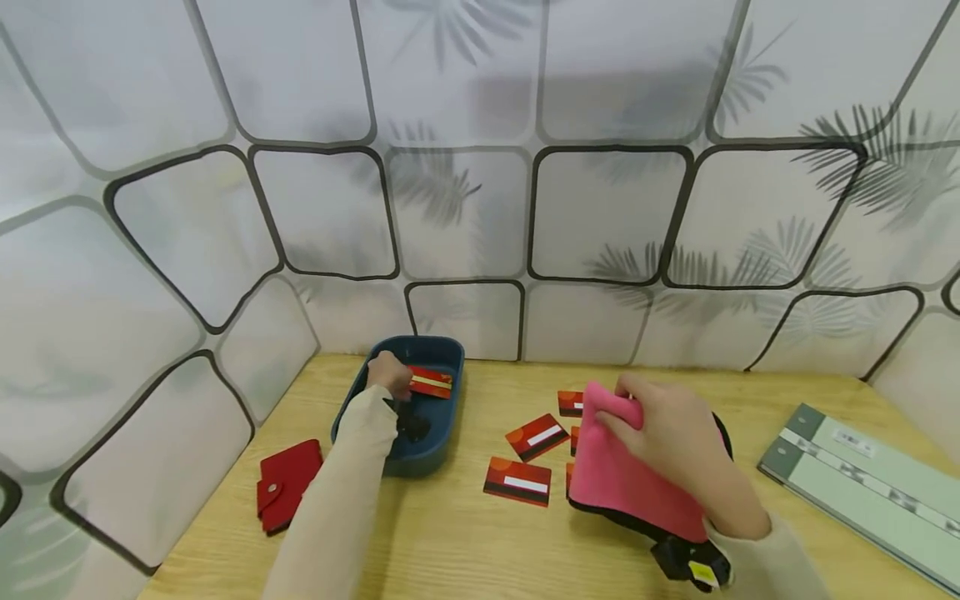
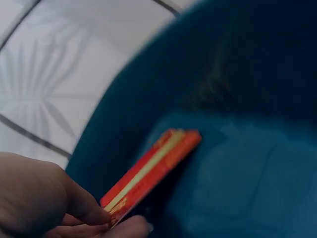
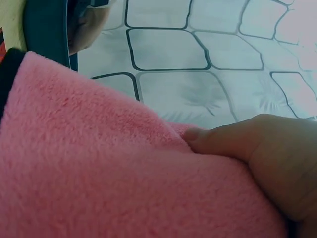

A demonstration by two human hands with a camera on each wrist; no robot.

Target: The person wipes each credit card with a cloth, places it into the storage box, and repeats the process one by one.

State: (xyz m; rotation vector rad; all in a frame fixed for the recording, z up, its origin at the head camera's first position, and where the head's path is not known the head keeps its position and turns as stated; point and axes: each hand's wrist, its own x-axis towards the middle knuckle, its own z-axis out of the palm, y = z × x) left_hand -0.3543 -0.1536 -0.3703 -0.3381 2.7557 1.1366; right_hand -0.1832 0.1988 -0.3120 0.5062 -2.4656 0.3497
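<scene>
Pinching a red card point(image 2: 151, 171) by its near end between thumb and fingertips, the left hand point(image 1: 389, 372) reaches into the blue tray point(image 1: 352, 412); in the left wrist view the card runs up and away from the fingers point(image 2: 89, 210) across the tray's inside, tilted on edge, with a pale yellow stripe along its length. From the head view the same card point(image 1: 431, 382) lies just right of that hand, over the tray's far half. A dark object sits in the tray just behind the hand, beside the sleeve; what it is cannot be told.

The right hand point(image 1: 671, 433) lies on a pink cloth point(image 1: 622, 479), its fingers curled and gripping the cloth's upper edge, bunched at the fingertips. In the right wrist view one finger point(image 3: 223, 141) presses into the fluffy pink pile point(image 3: 99, 168). The cloth covers a dark thing whose edge shows below and behind the hand.

Left of the right hand, between it and the tray, loose red cards lie flat on the wooden table point(image 1: 465, 533): one point(image 1: 536, 436) near the cloth's edge, another point(image 1: 518, 482) nearer the person, a third point(image 1: 570, 402) partly under the cloth's top corner. Left of the left forearm lies a red wallet point(image 1: 287, 483) on the table. Far right of the right hand lies a pale green folder point(image 1: 870, 492).
</scene>
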